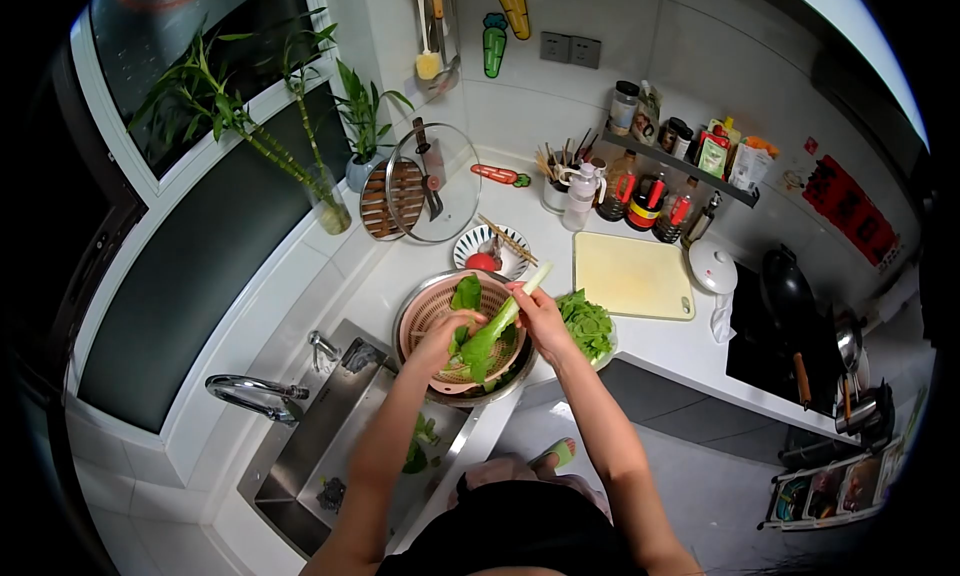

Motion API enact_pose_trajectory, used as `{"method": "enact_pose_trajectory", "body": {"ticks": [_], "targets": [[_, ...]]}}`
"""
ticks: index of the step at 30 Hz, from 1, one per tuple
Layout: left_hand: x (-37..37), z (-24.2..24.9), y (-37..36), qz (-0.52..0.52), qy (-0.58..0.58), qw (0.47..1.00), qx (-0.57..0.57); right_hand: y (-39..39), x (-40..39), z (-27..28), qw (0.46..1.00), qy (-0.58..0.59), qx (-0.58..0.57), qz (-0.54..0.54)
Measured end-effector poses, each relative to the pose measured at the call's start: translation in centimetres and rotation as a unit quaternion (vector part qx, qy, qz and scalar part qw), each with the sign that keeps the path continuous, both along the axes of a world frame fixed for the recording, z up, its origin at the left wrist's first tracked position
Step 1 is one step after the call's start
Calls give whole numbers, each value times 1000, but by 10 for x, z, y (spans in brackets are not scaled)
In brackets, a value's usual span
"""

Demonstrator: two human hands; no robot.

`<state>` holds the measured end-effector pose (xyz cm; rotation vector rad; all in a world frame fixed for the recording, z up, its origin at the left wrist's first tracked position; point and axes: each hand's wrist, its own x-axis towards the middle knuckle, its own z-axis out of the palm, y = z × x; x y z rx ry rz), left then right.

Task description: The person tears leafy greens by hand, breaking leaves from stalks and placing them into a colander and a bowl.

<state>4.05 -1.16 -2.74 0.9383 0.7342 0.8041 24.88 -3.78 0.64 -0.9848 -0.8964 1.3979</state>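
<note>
A long leafy green vegetable with a pale stalk slants over a pink colander, its white end pointing up and right. My right hand is closed around the stalk near that pale end. Over the left side of the colander, my left hand has its fingers bent together against a green leaf; part of the fingers is hidden. Another dark green leaf stands up inside the colander. The colander sits in a metal basin on the counter corner.
Leafy greens on a plate lie right of my right hand. Behind are a patterned bowl with a tomato, a glass lid and a cutting board. The sink with loose leaves is at left; a wok is right.
</note>
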Motion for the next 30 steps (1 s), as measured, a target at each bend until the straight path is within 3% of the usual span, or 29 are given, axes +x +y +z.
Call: {"method": "enact_pose_trajectory", "body": {"ticks": [1,3,5,6,9,11,12,13,15,17,20,23,25,27,29,30], "targets": [[8,11,-4,-18,-67,996,-56,1,1,-2,1000,0,1,-2],[11,21,-10,-24,-27,995,-88,1,3,-7,1000,-16,4,-25],[13,14,-13,-125,117,977,128,0,6,-11,999,-8,-4,-46],[16,14,-15,-128,116,977,129,-1,9,-12,998,-1,-10,-65],[22,14,-13,-53,113,989,80,-4,15,-17,990,38,-33,-133],[21,8,-2,110,-83,991,6,-10,28,-20,981,66,-26,-181],[23,15,1,170,-82,981,-44,-17,37,-17,980,68,-15,-186],[24,15,5,158,-83,983,-43,-23,45,-15,979,69,-4,-193],[35,15,13,83,-128,988,-16,-42,62,-9,974,65,-14,-215],[68,25,5,29,-102,994,11,-62,78,-4,974,59,-7,-217],[129,28,-19,-142,-34,988,43,-96,98,3,966,50,0,-253],[179,31,-53,-268,-42,962,-12,-132,119,12,938,43,9,-345],[206,54,-81,-304,11,953,6,-159,140,11,912,1,20,-409],[227,62,-98,-402,59,914,6,-188,160,12,895,-11,29,-444],[251,72,-115,-438,61,897,10,-216,177,18,879,25,0,-476],[261,70,-121,-481,83,869,87,-231,188,14,870,35,-12,-492]]}}
